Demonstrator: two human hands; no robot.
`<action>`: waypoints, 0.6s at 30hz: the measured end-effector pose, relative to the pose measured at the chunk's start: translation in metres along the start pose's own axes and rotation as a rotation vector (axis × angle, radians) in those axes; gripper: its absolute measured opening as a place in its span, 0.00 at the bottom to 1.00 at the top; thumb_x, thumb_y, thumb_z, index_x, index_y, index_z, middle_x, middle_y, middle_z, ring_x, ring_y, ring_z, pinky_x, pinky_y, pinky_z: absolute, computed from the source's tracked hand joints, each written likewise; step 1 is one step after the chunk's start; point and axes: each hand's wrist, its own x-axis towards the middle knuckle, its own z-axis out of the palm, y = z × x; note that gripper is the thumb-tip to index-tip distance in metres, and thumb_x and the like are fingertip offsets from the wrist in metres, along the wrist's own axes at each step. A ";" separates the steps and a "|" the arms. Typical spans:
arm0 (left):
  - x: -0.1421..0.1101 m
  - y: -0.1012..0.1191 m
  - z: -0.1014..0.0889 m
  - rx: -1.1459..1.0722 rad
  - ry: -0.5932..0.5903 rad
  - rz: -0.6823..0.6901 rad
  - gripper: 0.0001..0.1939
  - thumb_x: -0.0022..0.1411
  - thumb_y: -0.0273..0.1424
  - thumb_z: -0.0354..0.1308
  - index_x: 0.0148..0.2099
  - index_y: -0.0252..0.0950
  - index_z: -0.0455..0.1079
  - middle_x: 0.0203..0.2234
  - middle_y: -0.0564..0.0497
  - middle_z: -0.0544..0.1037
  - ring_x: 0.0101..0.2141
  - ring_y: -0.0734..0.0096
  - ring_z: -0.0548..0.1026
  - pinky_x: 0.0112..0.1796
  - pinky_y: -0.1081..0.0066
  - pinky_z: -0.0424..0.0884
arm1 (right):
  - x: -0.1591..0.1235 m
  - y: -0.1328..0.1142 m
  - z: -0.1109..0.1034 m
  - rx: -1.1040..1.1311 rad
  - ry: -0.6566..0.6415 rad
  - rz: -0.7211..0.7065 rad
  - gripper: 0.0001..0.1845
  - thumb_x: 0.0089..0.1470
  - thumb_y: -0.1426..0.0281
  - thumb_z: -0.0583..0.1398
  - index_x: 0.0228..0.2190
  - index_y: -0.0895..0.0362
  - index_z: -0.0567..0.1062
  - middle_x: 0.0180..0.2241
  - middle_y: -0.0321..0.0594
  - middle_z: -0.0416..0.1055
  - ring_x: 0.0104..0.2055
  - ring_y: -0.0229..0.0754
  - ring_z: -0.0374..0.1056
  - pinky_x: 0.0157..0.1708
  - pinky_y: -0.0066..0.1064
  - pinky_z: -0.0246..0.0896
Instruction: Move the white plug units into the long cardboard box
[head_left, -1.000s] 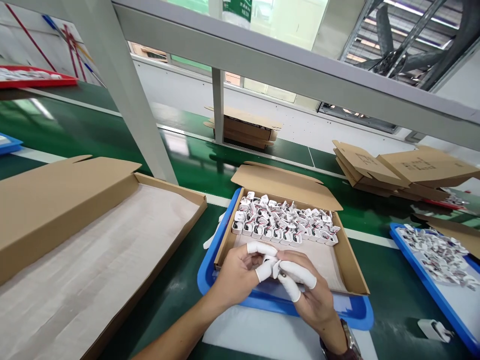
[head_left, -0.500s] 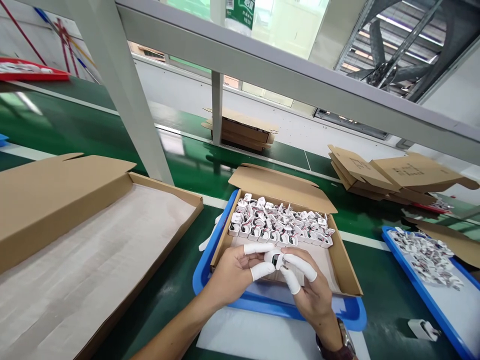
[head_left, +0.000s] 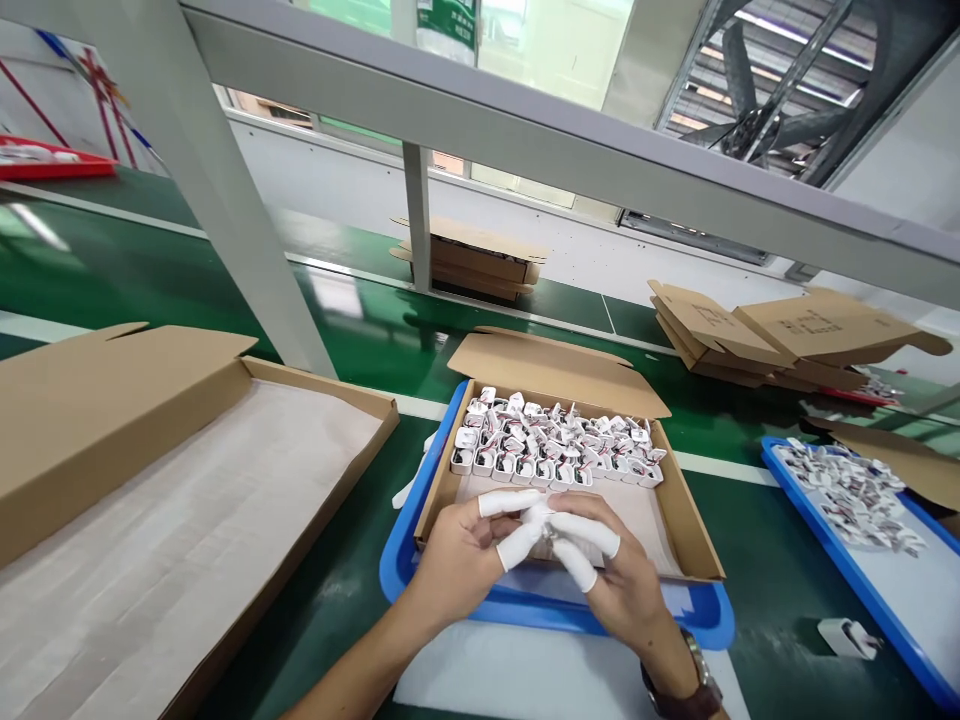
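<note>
My left hand [head_left: 463, 556] and my right hand [head_left: 624, 572] meet over the front of an open cardboard box [head_left: 691, 520]. White finger covers sit on the thumb and forefinger of each. Both hands pinch one small white plastic housing [head_left: 537, 513], largely hidden by the fingertips. Behind them, rows of similar white housings with red and dark wires [head_left: 559, 440] fill the back of the box. The front part of the box floor shows a pale liner. Under the box lies a blue tray [head_left: 525, 608].
At the left is a larger open box [head_left: 319, 520] lined with pale paper. On the right, a blue tray [head_left: 832, 575] carries many white parts, and a single white housing [head_left: 847, 637] lies near it. Folded cartons [head_left: 810, 335] and a metal frame [head_left: 247, 220] stand behind.
The housing has turned between my fingers, so its dark opening no longer shows. My fingertips have drawn closer together around it. The view has shifted slightly.
</note>
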 end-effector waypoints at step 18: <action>-0.006 -0.004 -0.003 0.262 -0.200 0.187 0.20 0.64 0.23 0.62 0.56 0.46 0.77 0.54 0.49 0.80 0.50 0.57 0.81 0.50 0.62 0.81 | -0.009 0.001 0.007 0.402 0.039 0.498 0.18 0.63 0.63 0.63 0.54 0.48 0.77 0.54 0.44 0.77 0.55 0.49 0.75 0.56 0.41 0.71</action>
